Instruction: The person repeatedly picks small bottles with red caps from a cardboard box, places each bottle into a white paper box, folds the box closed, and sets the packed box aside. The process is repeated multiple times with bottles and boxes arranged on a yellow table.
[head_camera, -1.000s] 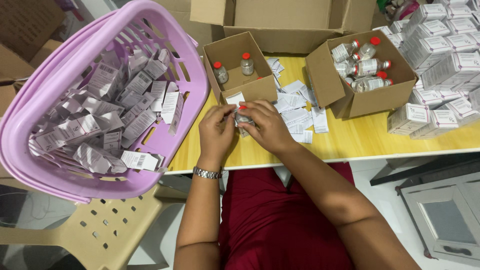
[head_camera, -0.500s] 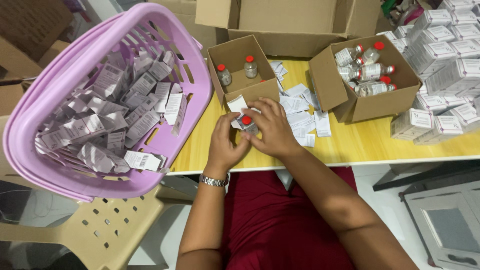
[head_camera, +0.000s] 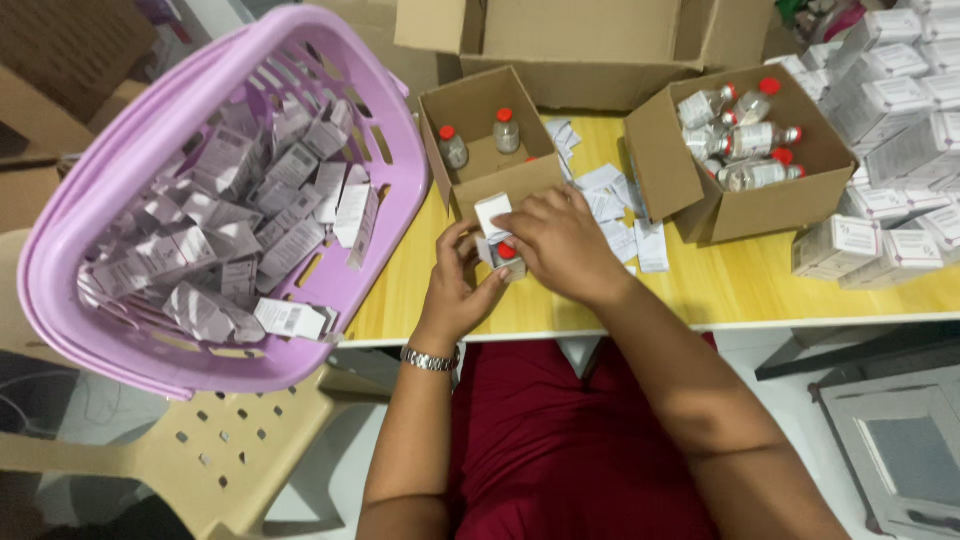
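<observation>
Head view: left hand and right hand both clamped on red-capped vial with white carton, over yellow worktop, just before small cardboard box. Since earlier frame, vial lower, carton raised. Lilac basket left.

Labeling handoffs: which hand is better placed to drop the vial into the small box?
Right, probably. The right hand covers the vial and lies just below the small box; the left hand sits lower, nearer the table edge.
</observation>
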